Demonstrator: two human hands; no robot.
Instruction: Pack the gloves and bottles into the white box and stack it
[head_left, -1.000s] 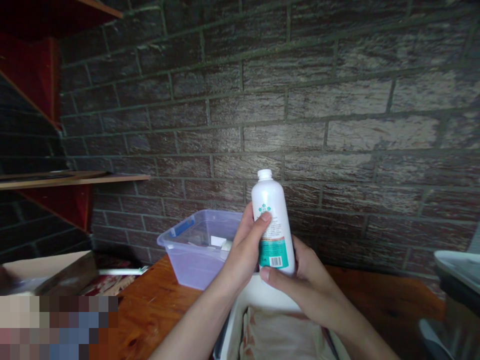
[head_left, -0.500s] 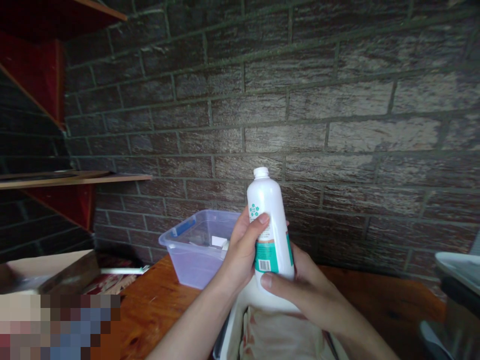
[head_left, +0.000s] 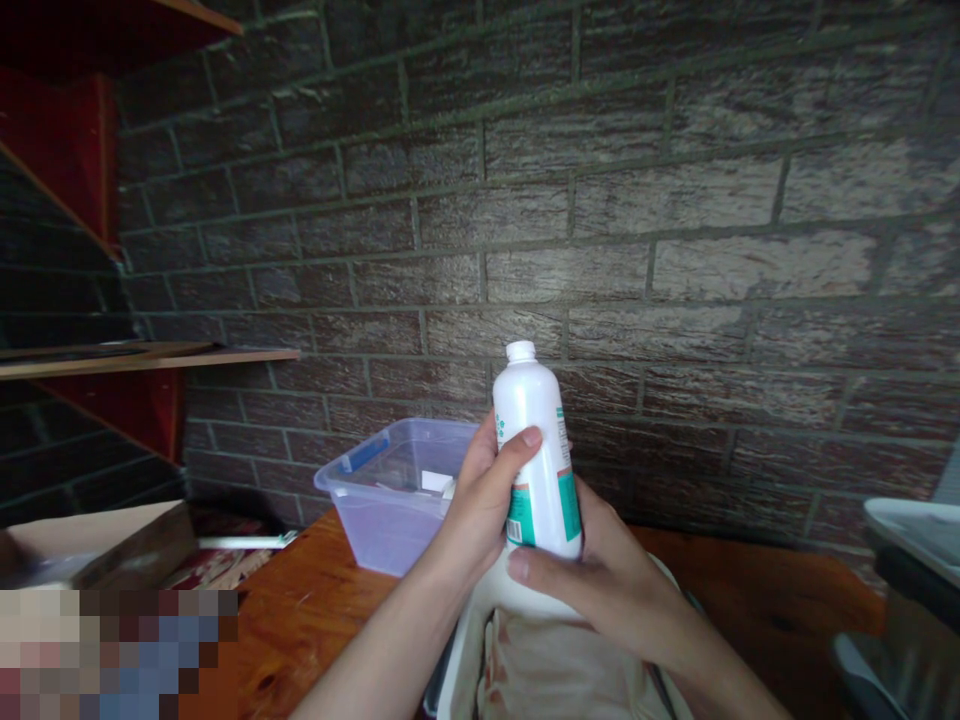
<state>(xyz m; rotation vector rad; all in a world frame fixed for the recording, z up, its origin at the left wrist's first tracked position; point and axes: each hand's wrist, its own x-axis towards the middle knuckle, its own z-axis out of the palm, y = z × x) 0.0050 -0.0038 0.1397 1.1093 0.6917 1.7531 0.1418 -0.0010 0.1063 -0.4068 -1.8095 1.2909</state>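
A white plastic bottle (head_left: 534,410) with a green and orange label is held nearly upright in front of me, neck upward. My left hand (head_left: 487,485) wraps its left side, the thumb lying across the front. My right hand (head_left: 592,570) grips it low down from the right, its thumb near the base; its other fingers are hidden behind the bottle. Below both hands lies beige cloth (head_left: 562,665) in a white-rimmed container (head_left: 461,665), partly covered by my forearms.
A translucent purple bin (head_left: 382,525) with a few white items stands on the wooden table (head_left: 300,610), left of the bottle. An open cardboard box (head_left: 135,550) is further left, under a shelf (head_left: 247,357). At right stands a dark object with a pale top (head_left: 915,520). A brick wall (head_left: 525,230) rises behind.
The bottle has been turned about its length: its barcode has moved left and another label panel shows at right. Both hands remain on it.
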